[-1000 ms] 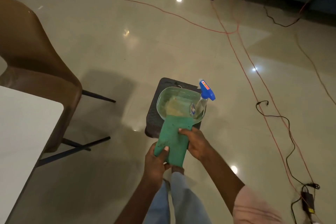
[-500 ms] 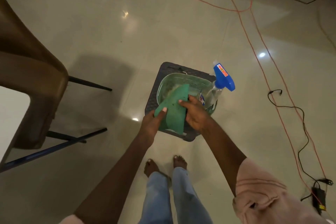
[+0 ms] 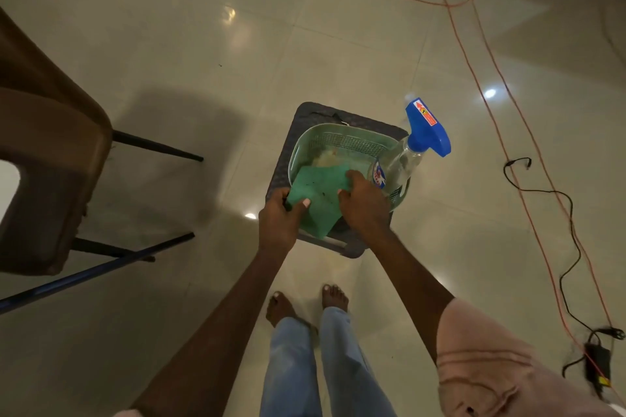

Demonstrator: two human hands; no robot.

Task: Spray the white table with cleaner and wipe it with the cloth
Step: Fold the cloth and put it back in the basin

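Note:
A green cloth (image 3: 316, 195) lies half over the near rim of a pale green plastic basket (image 3: 342, 142), which rests on a dark low stool (image 3: 345, 249). My left hand (image 3: 279, 223) grips the cloth's near left edge. My right hand (image 3: 362, 205) pinches its right edge. A clear spray bottle (image 3: 398, 166) with a blue trigger head stands tilted in the basket's right corner, just beyond my right hand. A sliver of the white table (image 3: 8, 186) shows at the far left edge.
A brown chair (image 3: 50, 152) with dark legs stands at the left, between me and the table. Orange and black cables (image 3: 528, 200) trail across the glossy floor at the right, ending at a black adapter (image 3: 598, 366). My bare feet are below the stool.
Both hands have carried the cloth forward and down, from hanging in front of the basket to lying over its near rim. The view has tilted further down.

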